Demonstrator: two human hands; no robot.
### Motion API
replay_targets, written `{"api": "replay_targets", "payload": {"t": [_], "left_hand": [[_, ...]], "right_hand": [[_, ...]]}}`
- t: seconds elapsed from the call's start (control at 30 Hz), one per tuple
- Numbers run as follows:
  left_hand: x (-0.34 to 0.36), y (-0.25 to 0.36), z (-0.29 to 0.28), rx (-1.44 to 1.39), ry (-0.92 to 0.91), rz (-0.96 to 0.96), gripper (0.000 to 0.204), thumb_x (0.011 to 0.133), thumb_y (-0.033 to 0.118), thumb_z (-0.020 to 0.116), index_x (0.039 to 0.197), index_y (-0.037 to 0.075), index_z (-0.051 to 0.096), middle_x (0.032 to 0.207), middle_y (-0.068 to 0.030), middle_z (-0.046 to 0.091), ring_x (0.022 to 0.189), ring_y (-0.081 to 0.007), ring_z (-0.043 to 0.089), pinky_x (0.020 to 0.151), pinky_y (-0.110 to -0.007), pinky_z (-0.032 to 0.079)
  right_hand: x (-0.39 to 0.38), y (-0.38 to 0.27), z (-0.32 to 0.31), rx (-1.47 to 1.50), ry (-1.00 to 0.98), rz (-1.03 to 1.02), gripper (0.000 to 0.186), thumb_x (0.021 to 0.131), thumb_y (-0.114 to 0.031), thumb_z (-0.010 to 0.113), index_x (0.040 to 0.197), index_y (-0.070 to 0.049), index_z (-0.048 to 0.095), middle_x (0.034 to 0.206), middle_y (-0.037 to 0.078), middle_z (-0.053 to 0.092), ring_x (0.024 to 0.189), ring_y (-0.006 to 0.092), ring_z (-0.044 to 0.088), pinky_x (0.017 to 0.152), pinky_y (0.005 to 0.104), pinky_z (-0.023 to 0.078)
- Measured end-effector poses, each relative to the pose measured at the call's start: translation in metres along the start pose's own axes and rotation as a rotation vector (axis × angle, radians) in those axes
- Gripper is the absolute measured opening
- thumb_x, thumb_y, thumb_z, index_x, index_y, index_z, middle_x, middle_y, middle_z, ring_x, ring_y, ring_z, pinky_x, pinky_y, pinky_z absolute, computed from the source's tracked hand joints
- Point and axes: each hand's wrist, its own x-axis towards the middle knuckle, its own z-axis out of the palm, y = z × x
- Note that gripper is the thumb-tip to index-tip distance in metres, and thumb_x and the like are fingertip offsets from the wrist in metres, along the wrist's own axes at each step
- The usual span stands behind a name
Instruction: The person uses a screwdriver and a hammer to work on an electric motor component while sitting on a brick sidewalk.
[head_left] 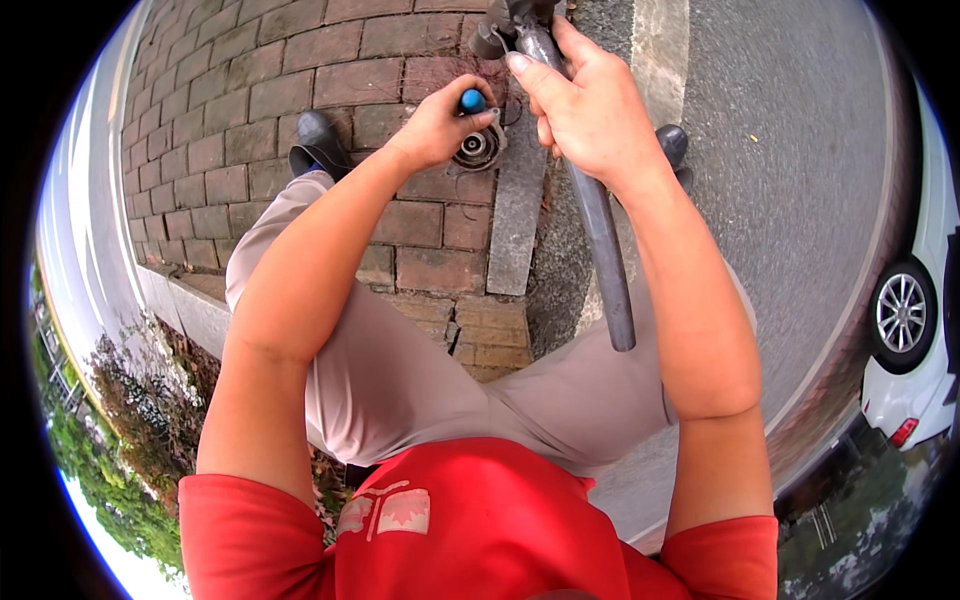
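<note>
My left hand (pixel 445 120) is closed around a tool with a blue handle (pixel 473 101), held over a round metal part (pixel 473 146) with a ringed centre that rests on the brick paving. My right hand (pixel 570 100), to its right, grips a long dark metal bar (pixel 608 275) near its top, where a heavy, greyish metal head (pixel 500 30) shows, partly cut off at the frame's top. The bar slants down between my right forearm and the round part, over my right leg. The lower end of the blue-handled tool is hidden.
Brick paving (pixel 280 90) borders a pale stone kerb (pixel 515 240) and asphalt road (pixel 770 180). My dark shoes (pixel 318 140) are apart on either side. A white car (pixel 905 400) stands at the far right; shrubs (pixel 130 390) are at the left.
</note>
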Motion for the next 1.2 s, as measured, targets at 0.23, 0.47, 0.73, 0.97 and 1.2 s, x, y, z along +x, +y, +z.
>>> {"api": "replay_targets", "payload": {"t": [0.23,0.47,0.73,0.97,1.2], "left_hand": [[0.000,0.002,0.008,0.199,-0.003,0.202,0.019,0.097,0.013,0.067,0.112,0.007,0.057,0.099,-0.0025,0.061,0.091,-0.0110,0.058,0.079,-0.026,0.050],[0.011,-0.002,-0.028,-0.167,0.102,-0.157,0.025,0.098,0.013,0.066,0.119,0.007,0.053,0.113,-0.0034,0.063,0.097,-0.0123,0.061,0.084,-0.029,0.054],[-0.001,-0.001,-0.014,-0.021,0.117,-0.015,0.027,0.092,0.015,0.073,0.112,0.007,0.058,0.104,-0.0069,0.068,0.097,-0.0182,0.062,0.089,-0.034,0.050],[0.002,-0.002,-0.005,-0.008,0.148,-0.022,0.027,0.092,0.015,0.074,0.113,0.009,0.057,0.102,-0.0062,0.067,0.098,-0.0179,0.063,0.089,-0.035,0.051],[0.007,0.002,-0.005,-0.060,0.127,-0.097,0.028,0.092,0.015,0.073,0.113,0.009,0.057,0.097,-0.0077,0.067,0.092,-0.0182,0.064,0.083,-0.035,0.053]], "right_hand": [[0.001,-0.004,-0.009,0.062,-0.001,-0.093,0.036,0.097,-0.017,0.062,0.129,-0.001,0.059,0.074,0.005,0.063,0.054,0.0098,0.054,0.049,0.0297,0.045],[0.008,-0.003,-0.010,0.140,-0.011,-0.046,0.034,0.097,-0.016,0.062,0.127,-0.001,0.060,0.073,0.002,0.061,0.054,0.0066,0.052,0.048,0.0269,0.043],[0.008,0.000,-0.004,0.132,-0.023,-0.021,0.038,0.097,-0.016,0.062,0.132,-0.002,0.057,0.072,0.001,0.060,0.051,0.0067,0.053,0.046,0.0257,0.043],[0.004,-0.007,-0.001,0.115,-0.052,-0.013,0.042,0.098,-0.016,0.062,0.137,-0.002,0.054,0.072,0.001,0.060,0.051,0.0064,0.053,0.045,0.0248,0.043],[0.008,0.003,0.000,0.153,-0.062,-0.008,0.047,0.098,-0.016,0.062,0.142,-0.004,0.051,0.074,0.000,0.060,0.051,0.0048,0.050,0.044,0.0238,0.041]]}}
